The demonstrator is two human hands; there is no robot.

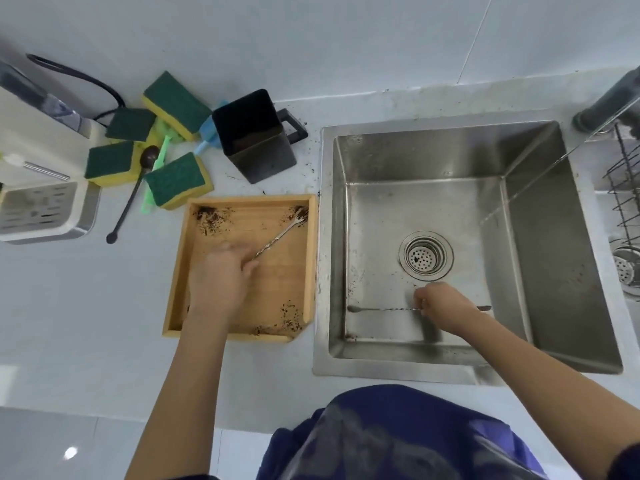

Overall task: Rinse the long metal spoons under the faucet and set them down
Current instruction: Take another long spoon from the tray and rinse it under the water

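Observation:
A long twisted metal spoon [282,233] lies in the wooden tray [242,336], its dirty bowl in the far right corner. My left hand [221,275] is shut on its handle end. A second long metal spoon [384,309] lies level low in the steel sink [554,271], bowl pointing left, with my right hand [446,306] shut on its handle. The faucet [609,102] stands at the sink's far right corner, and a thin stream of water runs from it into the basin.
Coffee grounds dot the tray and counter. A black square container [256,140] stands behind the tray. Several green-and-yellow sponges [176,180] and a dark long spoon [133,195] lie at the left, beside a white appliance [41,209]. A wire rack [627,181] stands right of the sink.

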